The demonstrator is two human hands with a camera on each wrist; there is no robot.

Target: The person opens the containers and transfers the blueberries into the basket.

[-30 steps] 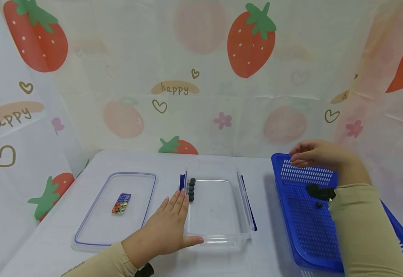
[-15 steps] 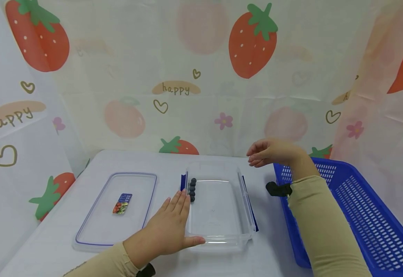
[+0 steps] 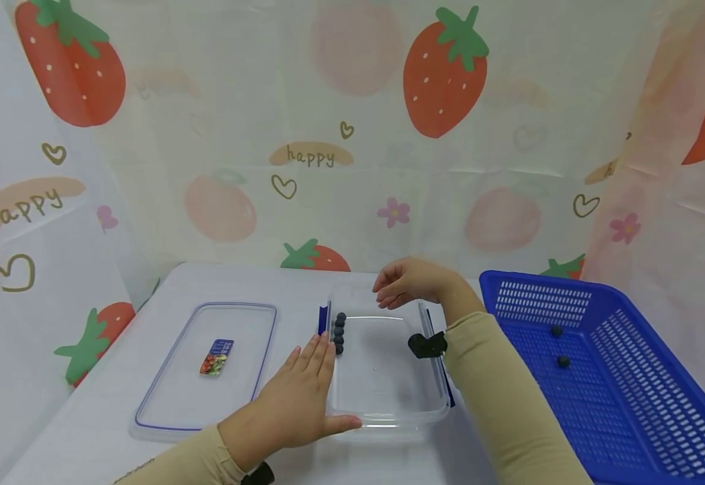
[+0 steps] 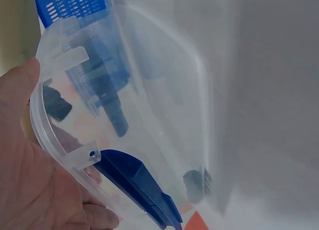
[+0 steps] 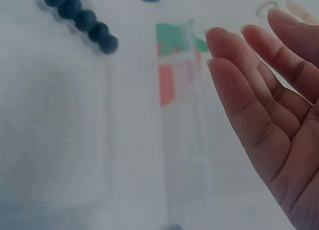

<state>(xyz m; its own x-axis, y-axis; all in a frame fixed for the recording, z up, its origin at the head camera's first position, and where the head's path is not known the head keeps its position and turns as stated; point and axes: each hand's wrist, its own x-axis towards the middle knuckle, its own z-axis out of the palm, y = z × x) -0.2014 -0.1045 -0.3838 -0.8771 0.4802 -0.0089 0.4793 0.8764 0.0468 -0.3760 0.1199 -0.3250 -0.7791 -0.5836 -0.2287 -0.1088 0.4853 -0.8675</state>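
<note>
A clear plastic food box (image 3: 382,397) with blue side clips stands mid-table. Along the inside of its left wall runs a row of several small dark round balls (image 3: 339,334). My left hand (image 3: 291,407) rests against the box's near left corner, its fingers straight along the left side and its thumb at the near rim. In the left wrist view, the hand (image 4: 40,175) touches the box rim beside a blue clip (image 4: 139,182). Above the far part of the box hovers my right hand (image 3: 421,279), fingers loosely bent. Nothing shows between its fingers in the right wrist view.
A blue perforated basket (image 3: 607,286) stands at the right, with two dark balls (image 3: 559,362) visible on its floor. Flat on the table at the left lies a clear lid (image 3: 237,391) with a colourful label (image 3: 216,357). A strawberry-print sheet (image 3: 443,168) hangs behind.
My right hand has swung left from over the basket to over the box, bringing the two basket balls into view. The left hand, the box and the row of balls have stayed put.
</note>
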